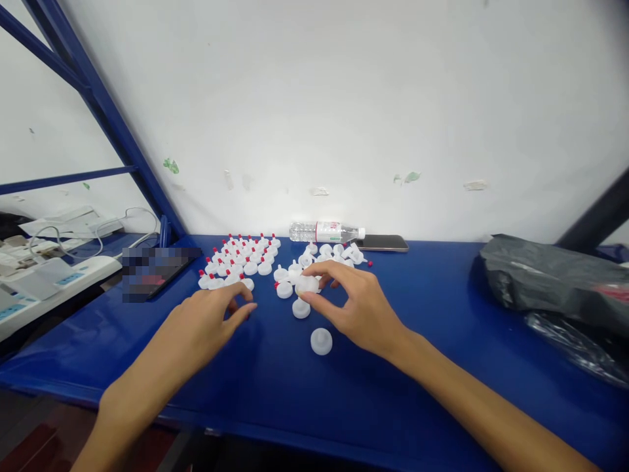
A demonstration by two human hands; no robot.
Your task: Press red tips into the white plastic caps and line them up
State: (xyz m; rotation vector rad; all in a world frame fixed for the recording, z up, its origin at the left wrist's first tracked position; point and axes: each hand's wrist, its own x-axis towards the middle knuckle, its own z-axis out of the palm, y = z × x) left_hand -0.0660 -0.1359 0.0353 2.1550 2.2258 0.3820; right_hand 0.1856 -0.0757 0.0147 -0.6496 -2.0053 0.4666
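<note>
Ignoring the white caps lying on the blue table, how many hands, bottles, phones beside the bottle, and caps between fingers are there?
Bare hands: 2 (left hand, right hand)
Clear plastic bottle: 1
Smartphone: 1
White plastic cap in the right fingers: 1
Total: 5

The right hand (361, 303) hid some white caps (325, 250). Blocky blur masked much of a flat dark object (163, 270). The right edge cut off the grey bag (555, 278).
</note>
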